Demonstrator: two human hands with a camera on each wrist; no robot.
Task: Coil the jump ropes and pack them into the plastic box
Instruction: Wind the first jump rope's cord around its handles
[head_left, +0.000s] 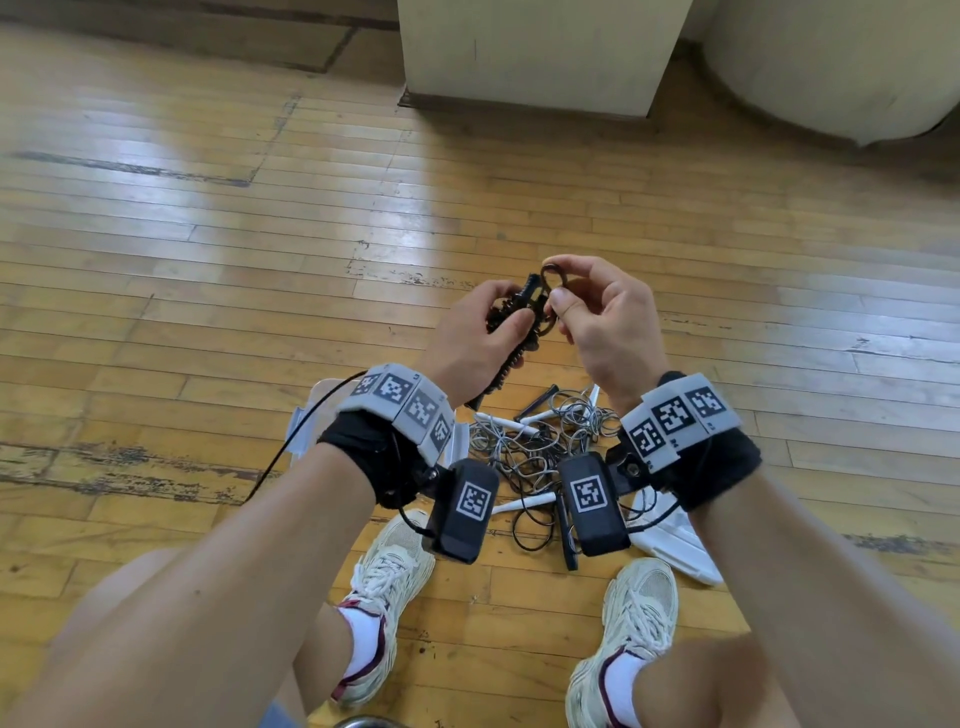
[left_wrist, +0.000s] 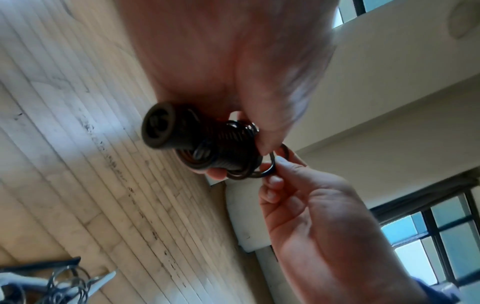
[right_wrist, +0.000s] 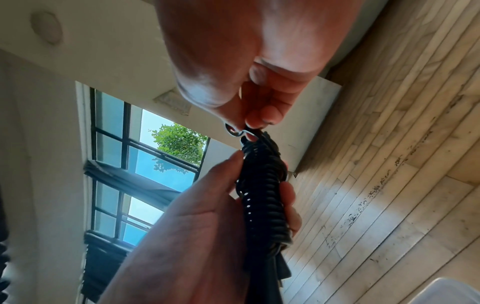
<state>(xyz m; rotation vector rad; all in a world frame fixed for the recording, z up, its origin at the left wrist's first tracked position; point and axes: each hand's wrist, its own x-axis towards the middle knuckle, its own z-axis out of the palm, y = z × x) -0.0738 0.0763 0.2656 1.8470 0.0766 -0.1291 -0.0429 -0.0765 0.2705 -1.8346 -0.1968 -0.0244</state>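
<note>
A black jump rope (head_left: 519, 322) is wound tightly round its black handles, held above the floor. My left hand (head_left: 488, 332) grips this bundle (left_wrist: 207, 144) round its middle (right_wrist: 265, 195). My right hand (head_left: 576, 301) pinches the last loop of cord (head_left: 551, 274) at the bundle's top end, thumb and forefinger closed on it (right_wrist: 249, 131). On the floor below lies a tangle of grey and black ropes (head_left: 540, 447) with white and black handles. A clear plastic box (head_left: 306, 426) shows partly behind my left wrist.
A white lid or panel (head_left: 675, 540) lies by my right shoe. Worn wooden floor all around. A cream pillar base (head_left: 535, 52) and a rounded cream object (head_left: 831, 67) stand at the back. My two shoes (head_left: 384, 597) flank the pile.
</note>
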